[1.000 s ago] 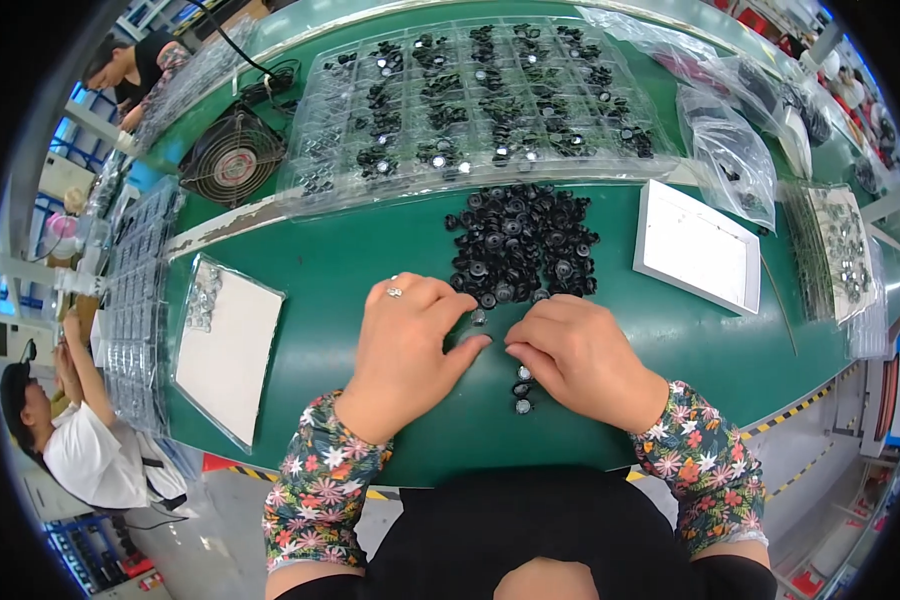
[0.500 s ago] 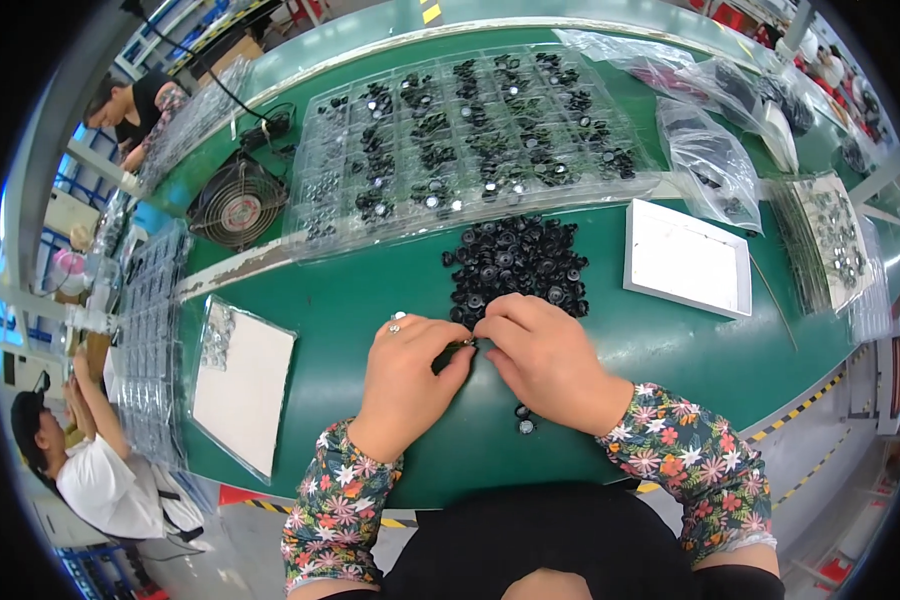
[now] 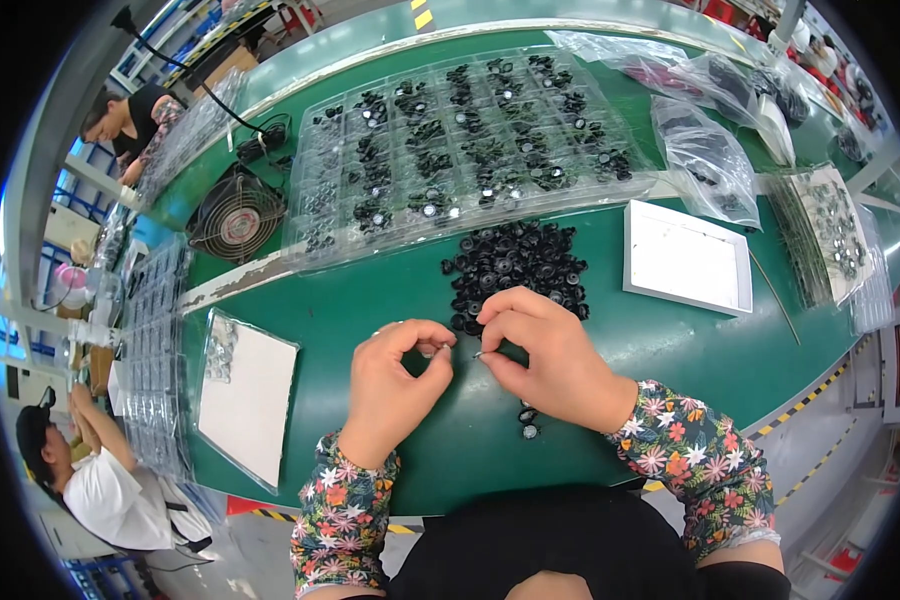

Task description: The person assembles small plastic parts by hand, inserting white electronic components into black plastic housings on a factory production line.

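Both my hands are over the green tabletop, just in front of a heap of small round black parts (image 3: 515, 268). My left hand (image 3: 392, 385) is closed, thumb and fingers curled toward each other; something tiny seems to be at the fingertips, too small to name. A short gap to its right, my right hand (image 3: 560, 355) pinches a small silvery piece (image 3: 478, 355) between thumb and forefinger. Two or so black parts (image 3: 528, 420), one with a pale face, lie on the table below my right hand.
Behind the heap lies a clear compartment tray (image 3: 420, 160) filled with black parts. A white box (image 3: 685, 260) is at the right, near plastic bags (image 3: 705, 155). To the left are a bagged white sheet (image 3: 245, 400) and a fan (image 3: 236, 215). Two people work at the far left.
My hands were together at the fingertips and have now come apart. The left has drawn a little to the left, while the right stays near the heap.
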